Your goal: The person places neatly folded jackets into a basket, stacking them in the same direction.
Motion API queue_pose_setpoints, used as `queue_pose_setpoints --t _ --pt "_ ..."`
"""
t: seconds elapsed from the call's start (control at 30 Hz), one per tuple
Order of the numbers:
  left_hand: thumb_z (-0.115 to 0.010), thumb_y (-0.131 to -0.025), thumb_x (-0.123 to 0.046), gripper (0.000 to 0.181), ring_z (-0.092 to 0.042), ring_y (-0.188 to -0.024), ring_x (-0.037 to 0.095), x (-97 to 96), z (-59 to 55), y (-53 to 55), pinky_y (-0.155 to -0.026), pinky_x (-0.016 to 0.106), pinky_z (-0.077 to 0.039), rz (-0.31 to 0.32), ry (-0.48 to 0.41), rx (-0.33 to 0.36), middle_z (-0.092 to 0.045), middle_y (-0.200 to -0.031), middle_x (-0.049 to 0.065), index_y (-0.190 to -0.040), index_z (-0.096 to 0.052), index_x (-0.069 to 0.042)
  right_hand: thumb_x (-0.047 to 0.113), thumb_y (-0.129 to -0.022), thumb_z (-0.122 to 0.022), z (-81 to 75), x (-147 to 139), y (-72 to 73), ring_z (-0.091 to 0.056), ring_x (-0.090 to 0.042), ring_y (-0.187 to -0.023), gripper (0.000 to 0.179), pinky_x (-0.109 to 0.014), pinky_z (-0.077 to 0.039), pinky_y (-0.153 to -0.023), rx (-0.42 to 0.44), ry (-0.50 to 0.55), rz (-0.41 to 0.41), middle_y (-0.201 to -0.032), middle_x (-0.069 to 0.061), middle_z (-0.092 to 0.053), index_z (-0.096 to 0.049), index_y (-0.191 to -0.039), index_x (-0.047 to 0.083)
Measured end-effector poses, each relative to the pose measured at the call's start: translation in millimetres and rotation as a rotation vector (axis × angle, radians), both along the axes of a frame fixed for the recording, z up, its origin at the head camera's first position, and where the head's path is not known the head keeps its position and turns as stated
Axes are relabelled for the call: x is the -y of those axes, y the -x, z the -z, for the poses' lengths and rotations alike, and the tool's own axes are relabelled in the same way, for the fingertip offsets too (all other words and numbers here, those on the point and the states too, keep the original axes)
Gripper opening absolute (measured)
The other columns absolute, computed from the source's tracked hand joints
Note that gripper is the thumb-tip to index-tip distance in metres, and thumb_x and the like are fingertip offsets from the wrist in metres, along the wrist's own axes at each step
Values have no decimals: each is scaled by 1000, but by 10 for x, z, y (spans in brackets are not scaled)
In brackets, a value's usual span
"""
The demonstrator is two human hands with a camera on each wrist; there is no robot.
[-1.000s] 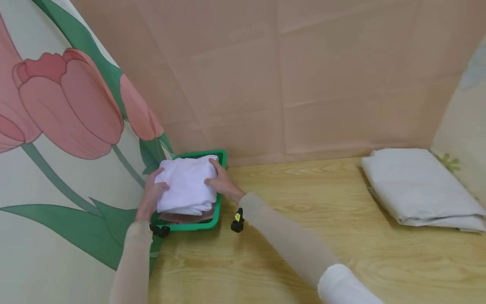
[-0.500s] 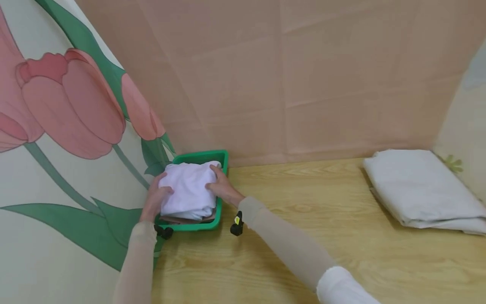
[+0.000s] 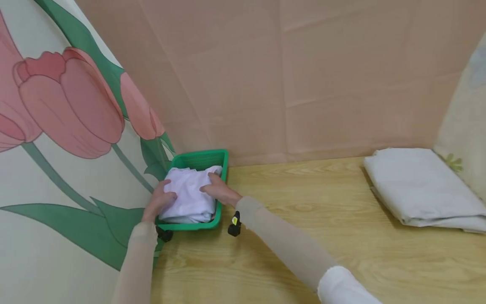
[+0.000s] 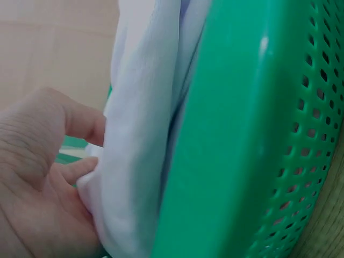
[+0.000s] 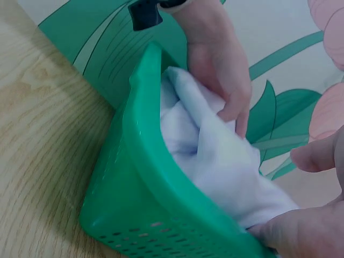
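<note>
A folded white cloth (image 3: 190,196), faintly lilac and soft at its edges, lies in a green plastic basket (image 3: 197,226) with perforated sides. My left hand (image 3: 159,202) holds the cloth's left side, thumb on top. In the left wrist view, that thumb (image 4: 86,126) presses against the cloth beside the basket's rim. On the opposite side, my right hand (image 3: 220,189) holds the cloth with thumb and fingers spread in a C shape. The right wrist view shows one digit low against the cloth by the rim and another raised apart. Cloth hides the basket's bottom.
The basket stands on a wood-grain table (image 3: 284,236), in the corner between a tulip-printed panel (image 3: 72,109) and a plain pinkish-brown backdrop (image 3: 322,84). A large folded grey-white sheet (image 3: 421,188) lies at the right. A small black camera (image 3: 234,223) hangs from the right wrist.
Both hands have lowered the white cloth deeper into the basket and nearer its front. More of the basket's back wall now shows, while the brownish fabric underneath is mostly covered.
</note>
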State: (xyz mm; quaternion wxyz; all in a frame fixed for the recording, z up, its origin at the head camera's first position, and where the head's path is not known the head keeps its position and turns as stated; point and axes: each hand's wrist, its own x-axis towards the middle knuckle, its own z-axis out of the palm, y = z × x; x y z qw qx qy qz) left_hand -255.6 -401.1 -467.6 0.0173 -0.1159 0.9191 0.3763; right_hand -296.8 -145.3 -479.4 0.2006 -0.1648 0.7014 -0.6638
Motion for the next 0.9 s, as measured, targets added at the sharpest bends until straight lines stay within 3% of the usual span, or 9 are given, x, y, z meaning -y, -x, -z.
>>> queue_pose_setpoints --t 0.2,0.4,0.7,0.9 --pt "-59 -88 -10 85 -20 -157 52 -64 -108 -7 -129 63 -19 46 47 2 -22 -168 38 -162 -24 11 11 -102 -65 -98 -19 -46 -15 -36 -165 83 -48 -18 -133 36 3 -10 -177 -21 -17 -18 -168 -4" --pt "-61 -94 -13 83 -21 -157 53 -152 -262 -20 -129 62 -21 6 15 31 -20 -169 38 -163 -21 11 16 -103 -65 -218 -102 -79 -19 -36 -164 82 -53 -20 -132 69 5 -2 -177 -18 -19 -19 -169 1" --pt "-62 -102 -26 82 -26 -156 52 -341 -407 28 -128 61 -25 -5 112 35 -26 -168 37 -163 -23 12 19 -101 -66 -315 -213 -70 -21 -36 -163 78 -54 -23 -131 30 31 28 -176 -16 -24 -27 -168 4" --pt "-62 -103 -29 83 -26 -156 52 -459 -517 33 -127 62 -26 5 108 26 -27 -168 35 -165 -21 8 18 -102 -66 -330 -300 -55 -25 -39 -161 76 -54 -26 -130 35 64 23 -174 -18 -28 -29 -167 2"
